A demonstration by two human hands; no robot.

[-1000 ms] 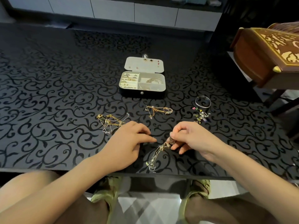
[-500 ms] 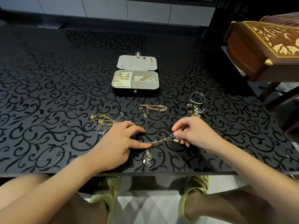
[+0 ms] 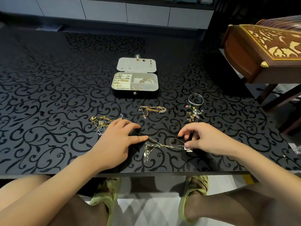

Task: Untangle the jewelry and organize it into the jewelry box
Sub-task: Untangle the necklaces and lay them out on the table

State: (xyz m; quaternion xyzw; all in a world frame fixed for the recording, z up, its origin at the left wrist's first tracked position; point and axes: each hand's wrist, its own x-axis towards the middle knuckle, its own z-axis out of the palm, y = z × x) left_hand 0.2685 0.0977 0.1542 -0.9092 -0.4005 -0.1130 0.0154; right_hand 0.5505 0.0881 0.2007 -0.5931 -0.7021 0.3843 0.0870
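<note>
A tangle of thin gold and silver chains (image 3: 157, 146) lies on the black patterned table (image 3: 48, 98) near its front edge, stretched between my hands. My left hand (image 3: 117, 141) lies flat, its thumb tip pressing the chain's left end down. My right hand (image 3: 202, 139) pinches the right end, where a small white pendant (image 3: 189, 149) shows under the fingers. The open jewelry box (image 3: 135, 82) stands farther back, with rings, earrings and a gold piece in its compartments. A gold tangle (image 3: 101, 122) lies left of my left hand, another tangle (image 3: 152, 110) in front of the box.
A silver bangle (image 3: 195, 99) and a small heap of coloured charms and earrings (image 3: 193, 113) sit to the right. A carved wooden chest (image 3: 263, 51) on a stand is past the table's right edge. White cabinets (image 3: 114, 10) line the back.
My right hand has moved right and pulled the chain tangle out along the table, while my left thumb holds its left end. The tangle, bunched and hanging before, is now spread between the hands.
</note>
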